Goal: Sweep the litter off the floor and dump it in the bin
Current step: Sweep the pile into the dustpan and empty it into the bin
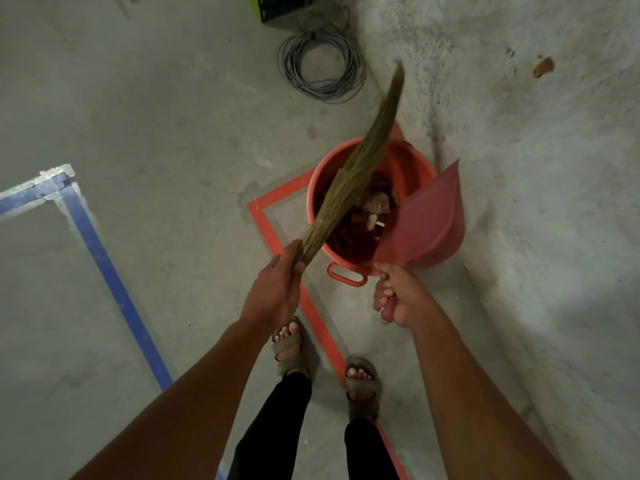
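Observation:
An orange bin (414, 168) stands on the concrete floor beside the rough wall, with litter (370, 209) lying inside it. My right hand (396, 297) grips the handle of a pink dustpan (427, 223), which is tilted up over the bin's right rim. My left hand (277, 289) holds the thin end of a grass broom (360, 168). The broom slants up and across the bin's opening, its tip reaching past the far rim.
Red tape (273, 202) marks a corner around the bin and runs back between my sandalled feet (289, 344). Blue tape (104, 258) outlines an area at the left. A coil of grey cable (320, 69) and a dark box (277, 5) lie beyond the bin. The rough wall (536, 150) rises at the right.

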The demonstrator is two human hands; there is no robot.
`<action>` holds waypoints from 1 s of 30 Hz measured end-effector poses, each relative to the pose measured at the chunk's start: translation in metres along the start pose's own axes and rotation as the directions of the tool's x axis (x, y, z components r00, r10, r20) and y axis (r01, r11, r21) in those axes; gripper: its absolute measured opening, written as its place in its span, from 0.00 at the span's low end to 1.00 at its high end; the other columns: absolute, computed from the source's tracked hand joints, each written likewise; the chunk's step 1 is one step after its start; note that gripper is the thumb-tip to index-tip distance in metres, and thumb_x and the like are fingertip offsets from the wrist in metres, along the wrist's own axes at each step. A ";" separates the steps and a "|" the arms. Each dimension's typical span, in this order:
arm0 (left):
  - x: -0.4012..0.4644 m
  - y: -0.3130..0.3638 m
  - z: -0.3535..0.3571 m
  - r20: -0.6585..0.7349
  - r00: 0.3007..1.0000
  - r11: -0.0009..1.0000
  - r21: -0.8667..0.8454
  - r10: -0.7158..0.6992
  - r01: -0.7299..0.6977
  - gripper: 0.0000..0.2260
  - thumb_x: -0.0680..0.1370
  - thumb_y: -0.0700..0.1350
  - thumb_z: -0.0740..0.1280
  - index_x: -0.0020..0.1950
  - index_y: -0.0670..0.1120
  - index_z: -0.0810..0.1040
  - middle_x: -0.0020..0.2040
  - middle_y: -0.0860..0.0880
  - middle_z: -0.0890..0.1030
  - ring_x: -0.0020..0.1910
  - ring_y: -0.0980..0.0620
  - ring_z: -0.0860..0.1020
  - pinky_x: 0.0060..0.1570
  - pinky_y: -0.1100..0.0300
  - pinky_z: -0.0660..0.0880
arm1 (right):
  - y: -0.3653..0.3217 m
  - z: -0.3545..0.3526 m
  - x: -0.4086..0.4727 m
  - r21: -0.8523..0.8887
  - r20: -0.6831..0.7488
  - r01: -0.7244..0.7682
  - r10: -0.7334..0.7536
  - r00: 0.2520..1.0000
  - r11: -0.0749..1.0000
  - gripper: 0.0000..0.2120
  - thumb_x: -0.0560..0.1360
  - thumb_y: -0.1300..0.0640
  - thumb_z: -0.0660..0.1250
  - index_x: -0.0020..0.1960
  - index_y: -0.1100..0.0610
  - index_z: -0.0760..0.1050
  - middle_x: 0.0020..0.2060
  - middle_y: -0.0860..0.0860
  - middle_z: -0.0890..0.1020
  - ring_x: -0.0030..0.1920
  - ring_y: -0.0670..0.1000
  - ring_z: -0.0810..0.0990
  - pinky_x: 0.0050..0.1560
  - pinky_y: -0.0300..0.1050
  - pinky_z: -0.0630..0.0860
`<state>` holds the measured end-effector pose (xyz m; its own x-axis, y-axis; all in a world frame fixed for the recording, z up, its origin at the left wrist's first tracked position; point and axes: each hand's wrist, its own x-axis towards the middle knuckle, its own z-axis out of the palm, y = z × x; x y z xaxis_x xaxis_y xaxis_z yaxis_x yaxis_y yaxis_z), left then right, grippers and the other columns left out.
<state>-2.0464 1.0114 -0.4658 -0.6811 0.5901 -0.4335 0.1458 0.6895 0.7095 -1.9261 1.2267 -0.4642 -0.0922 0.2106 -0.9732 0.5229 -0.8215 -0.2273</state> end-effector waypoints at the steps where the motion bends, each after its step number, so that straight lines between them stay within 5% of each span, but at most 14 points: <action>1: -0.001 0.000 0.001 -0.009 1.000 0.999 -0.042 -0.012 0.012 0.21 0.88 0.52 0.56 0.81 0.53 0.63 0.57 0.49 0.78 0.44 0.52 0.77 0.44 0.57 0.73 | 0.001 0.002 0.000 0.021 0.026 -0.011 0.010 1.000 1.000 0.16 0.81 0.56 0.64 0.37 0.52 0.65 0.23 0.45 0.61 0.21 0.44 0.58 0.23 0.37 0.58; 5: -0.001 0.001 0.007 0.029 0.997 0.964 -0.253 -0.078 0.083 0.19 0.87 0.57 0.56 0.78 0.60 0.65 0.53 0.50 0.81 0.40 0.53 0.78 0.42 0.52 0.79 | 0.006 0.014 -0.001 0.129 0.125 -0.044 0.027 0.992 0.991 0.15 0.80 0.56 0.66 0.37 0.52 0.66 0.23 0.45 0.61 0.20 0.43 0.58 0.21 0.38 0.58; 9: 0.014 0.014 0.030 0.093 0.988 0.906 -0.395 -0.126 0.152 0.16 0.87 0.55 0.57 0.75 0.61 0.68 0.52 0.49 0.82 0.36 0.51 0.79 0.35 0.54 0.78 | 0.015 0.025 -0.003 0.129 0.077 0.000 -0.010 0.997 0.992 0.14 0.80 0.56 0.64 0.37 0.51 0.64 0.23 0.45 0.61 0.20 0.44 0.58 0.22 0.38 0.57; 12: 0.033 0.012 0.051 0.138 0.982 0.951 -0.263 -0.129 0.162 0.17 0.87 0.55 0.56 0.77 0.57 0.65 0.52 0.45 0.82 0.39 0.47 0.80 0.41 0.51 0.79 | 0.024 0.028 -0.001 0.087 0.020 0.014 -0.015 1.000 0.996 0.14 0.80 0.56 0.64 0.38 0.51 0.64 0.24 0.46 0.61 0.21 0.45 0.58 0.23 0.38 0.57; 15: 0.044 0.000 0.066 0.110 0.982 0.986 -0.039 -0.154 0.159 0.18 0.87 0.49 0.57 0.77 0.50 0.64 0.54 0.42 0.80 0.44 0.45 0.77 0.41 0.54 0.69 | 0.031 0.027 0.001 0.047 -0.012 -0.013 0.013 1.000 0.999 0.13 0.80 0.55 0.64 0.38 0.51 0.64 0.25 0.46 0.61 0.22 0.45 0.58 0.25 0.38 0.57; 20: 0.039 -0.019 0.067 0.023 0.948 0.932 0.196 -0.316 0.306 0.17 0.85 0.46 0.61 0.73 0.49 0.63 0.59 0.42 0.74 0.49 0.39 0.77 0.41 0.48 0.72 | 0.044 0.026 0.004 0.006 -0.034 -0.028 0.028 0.999 1.000 0.12 0.80 0.55 0.64 0.40 0.52 0.65 0.26 0.46 0.61 0.22 0.45 0.58 0.25 0.39 0.57; 30: 0.001 -0.044 0.023 -0.194 0.969 0.981 0.091 -0.151 0.171 0.18 0.87 0.53 0.55 0.75 0.48 0.64 0.60 0.42 0.77 0.49 0.40 0.78 0.43 0.48 0.75 | 0.033 0.009 0.013 -0.011 -0.019 0.016 -0.016 1.000 1.000 0.12 0.79 0.56 0.64 0.39 0.52 0.65 0.26 0.46 0.61 0.22 0.45 0.58 0.26 0.39 0.56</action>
<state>-2.0374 0.9915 -0.5098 -0.8215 0.3860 -0.4198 0.0913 0.8156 0.5714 -1.9170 1.1974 -0.4842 -0.0844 0.2343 -0.9685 0.5307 -0.8121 -0.2427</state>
